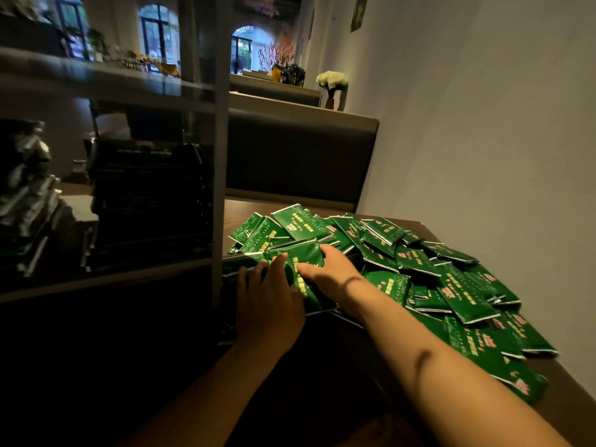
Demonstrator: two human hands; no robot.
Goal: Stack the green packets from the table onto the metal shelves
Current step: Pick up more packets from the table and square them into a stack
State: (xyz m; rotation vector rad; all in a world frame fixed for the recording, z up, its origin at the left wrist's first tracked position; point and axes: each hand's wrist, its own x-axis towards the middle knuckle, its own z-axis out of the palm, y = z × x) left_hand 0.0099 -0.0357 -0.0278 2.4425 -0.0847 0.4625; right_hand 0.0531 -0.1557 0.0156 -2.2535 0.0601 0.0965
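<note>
Green packets: loose heap on the counter, lying at mixed angles; printed yellow and pink characters, too small to read. Held packet: long axis running away from the person. Left hand and right hand: each grip pinches it. Metal shelves: dark packet stack.

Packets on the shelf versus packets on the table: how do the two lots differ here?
The packets on the shelf sit in a tall, squared stack; the packets on the table lie in a loose, sprawling heap at mixed angles. The shelf stack is in shadow and looks nearly black; the table heap is lit, bright green with visible print. Neither hand touches the shelf stack, while the left hand and right hand gather a bundle at the heap's edge. Both lots look like the same flat packets.
</note>
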